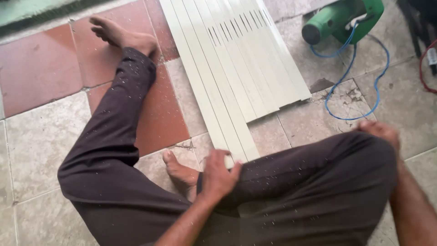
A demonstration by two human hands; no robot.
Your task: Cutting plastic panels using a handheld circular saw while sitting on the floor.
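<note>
Cream slats [236, 68] lie side by side on the tiled floor [41, 136]; my left hand [218, 175] grasps the nearest slat's end, my right hand [380, 132] rests released on my knee.

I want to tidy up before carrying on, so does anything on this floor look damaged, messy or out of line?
The floor tile under the blue cord is chipped and cracked. Pale shavings speckle the dark trousers. The cream slats end unevenly, stepped near the left hand.

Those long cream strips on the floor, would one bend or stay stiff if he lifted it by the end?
The cream strips look long, thin and flat, so one lifted at the end where the left hand rests would probably sag. They seem light. Smooth faces suggest they slide easily over each other.
</note>
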